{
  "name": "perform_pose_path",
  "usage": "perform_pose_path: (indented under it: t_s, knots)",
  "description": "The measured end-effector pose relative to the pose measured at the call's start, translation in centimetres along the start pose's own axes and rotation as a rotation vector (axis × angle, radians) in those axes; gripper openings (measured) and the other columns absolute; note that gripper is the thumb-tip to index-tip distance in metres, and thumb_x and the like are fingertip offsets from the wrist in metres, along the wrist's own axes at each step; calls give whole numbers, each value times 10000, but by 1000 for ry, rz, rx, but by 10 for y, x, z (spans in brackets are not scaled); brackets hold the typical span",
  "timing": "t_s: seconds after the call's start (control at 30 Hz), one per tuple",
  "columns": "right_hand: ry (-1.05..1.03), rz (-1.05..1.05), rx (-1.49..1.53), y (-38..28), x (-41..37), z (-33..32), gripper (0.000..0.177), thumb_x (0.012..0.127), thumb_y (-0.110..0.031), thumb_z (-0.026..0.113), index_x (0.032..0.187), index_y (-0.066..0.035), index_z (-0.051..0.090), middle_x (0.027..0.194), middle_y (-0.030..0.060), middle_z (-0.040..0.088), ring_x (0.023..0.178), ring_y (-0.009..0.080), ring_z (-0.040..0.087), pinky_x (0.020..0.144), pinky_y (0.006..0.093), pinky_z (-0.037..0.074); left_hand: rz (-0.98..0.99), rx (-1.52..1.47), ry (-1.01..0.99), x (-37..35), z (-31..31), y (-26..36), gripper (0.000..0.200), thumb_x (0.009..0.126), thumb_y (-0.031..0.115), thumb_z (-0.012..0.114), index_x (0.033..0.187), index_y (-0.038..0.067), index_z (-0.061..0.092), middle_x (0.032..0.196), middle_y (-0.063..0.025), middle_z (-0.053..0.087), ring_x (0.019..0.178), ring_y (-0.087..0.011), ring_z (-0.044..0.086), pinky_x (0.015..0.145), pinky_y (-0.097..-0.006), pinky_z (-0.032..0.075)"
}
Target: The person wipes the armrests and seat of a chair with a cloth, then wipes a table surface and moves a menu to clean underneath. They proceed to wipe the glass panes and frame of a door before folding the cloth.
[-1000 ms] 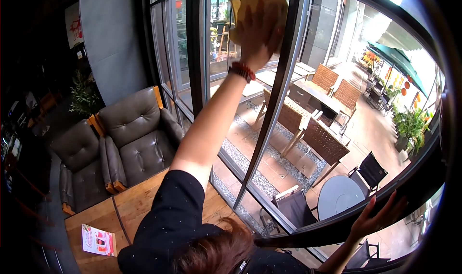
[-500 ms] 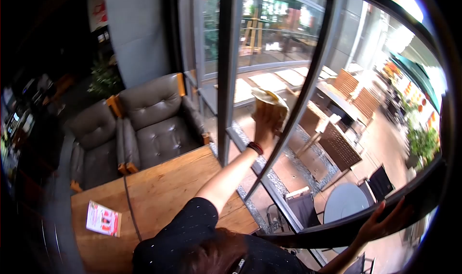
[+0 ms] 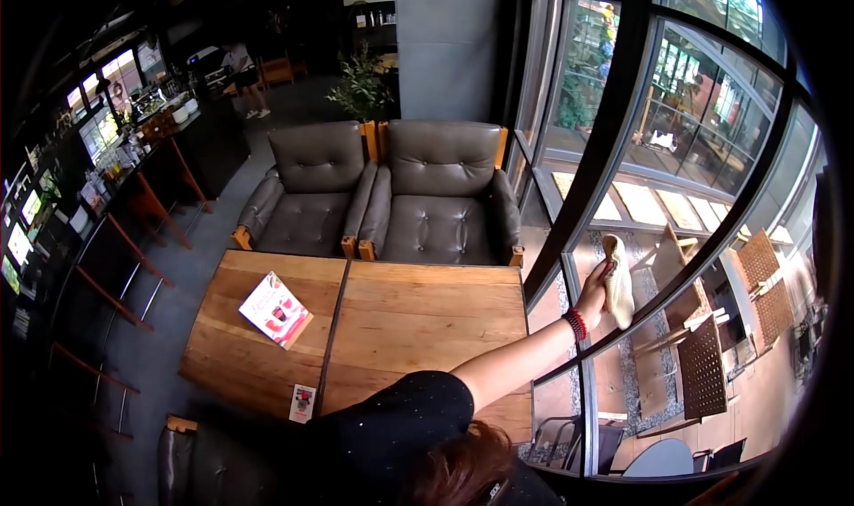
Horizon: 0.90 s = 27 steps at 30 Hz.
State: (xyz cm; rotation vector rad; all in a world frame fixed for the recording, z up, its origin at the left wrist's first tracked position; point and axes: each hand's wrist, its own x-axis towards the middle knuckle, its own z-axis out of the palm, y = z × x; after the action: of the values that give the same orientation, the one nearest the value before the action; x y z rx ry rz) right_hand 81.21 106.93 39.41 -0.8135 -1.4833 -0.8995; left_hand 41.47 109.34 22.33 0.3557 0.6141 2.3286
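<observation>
My left hand [image 3: 593, 294], with a red beaded bracelet at the wrist, is closed around a folded cream cloth [image 3: 619, 284]. The arm reaches out to the right, past the end of the wooden table [image 3: 427, 315]. Hand and cloth are at the large dark-framed window [image 3: 578, 212], in front of its lower panes. Whether the cloth presses on the glass cannot be made out. My right hand does not show in the current view.
Two dark leather armchairs [image 3: 440, 208] stand behind the table. A printed menu card [image 3: 276, 310] and a small card [image 3: 302, 403] lie on it. A bar counter [image 3: 160, 150] runs along the left, with a person [image 3: 240, 70] beyond. Patio chairs [image 3: 703, 364] stand outside.
The view has swung left, bringing more of the room in. My left hand still holds the cloth, now lower and turned on edge. My right hand, earlier at the window frame, has left view.
</observation>
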Motion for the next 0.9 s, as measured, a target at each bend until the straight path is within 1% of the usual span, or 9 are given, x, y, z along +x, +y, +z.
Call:
perform_pose_path:
  t_s: [0.17,0.27,0.4,0.43,0.57,0.67,0.73,0.8,0.9]
  knots:
    - [93,71,696,-48,-12,-4,518,882,-260,604,1247,72,444,1296,243,434,1252,361,373,1017,530,295,-294,-376,-286,-78,19,41,415,961,350,419,1329,158,413,1269,-61,529,1129,-197,542,969,-386,445]
    - [-355,70,834,-65,-58,16,590,929,-250,498,1395,28,267,1426,207,319,1320,341,305,1095,449,193,-311,-299,-326,-121,35,32,466,946,345,464,1364,155,386,1289,-44,514,1125,-173,539,967,-358,442]
    - [-1009,290,1254,-143,-73,15,862,736,-237,692,1434,-43,225,1503,220,102,1375,398,127,1105,471,109,-509,-360,-510,-167,55,20,425,970,319,420,1346,122,399,1239,-25,535,1073,-151,546,947,-320,435]
    - [-1025,-7,1023,-148,-81,23,861,697,-230,725,1426,-104,286,1501,226,91,1382,383,116,1095,444,165,-534,-368,-505,-182,52,12,439,974,354,393,1338,111,400,1236,-30,533,1080,-153,537,947,-322,433]
    - [-642,373,1111,-161,-122,3,502,724,-67,661,1212,-66,543,1132,189,565,986,366,566,875,421,438,-666,-505,-650,-207,56,21,570,972,493,247,1285,47,414,1219,-93,514,1132,-211,486,991,-379,374]
    - [-547,461,977,-135,-133,-14,447,755,3,579,1198,-44,544,1145,198,555,975,335,577,860,367,449,-695,-33,-701,-225,75,20,692,945,550,269,1426,58,193,1413,-113,336,1284,-237,348,1064,-423,257]
    - [-592,1268,1263,-121,-123,-26,334,843,-10,460,1160,-29,562,1208,135,539,1084,244,530,929,320,403,-708,74,-741,-228,85,23,667,953,506,313,1434,70,164,1433,-147,304,1307,-268,327,1061,-459,271]
    - [-421,1540,1209,-82,-80,-53,277,891,-90,465,1132,-7,574,1155,91,569,1044,180,539,889,284,423,-818,66,-786,-224,84,23,626,959,456,350,1428,75,186,1438,-177,290,1304,-318,336,1048,-482,307]
    - [315,1187,1014,-18,-47,-93,313,911,-174,491,1157,13,546,1072,100,601,953,166,578,818,276,465,-833,141,-826,-222,87,14,520,974,365,352,1391,65,273,1398,-186,356,1252,-332,409,1019,-473,366]
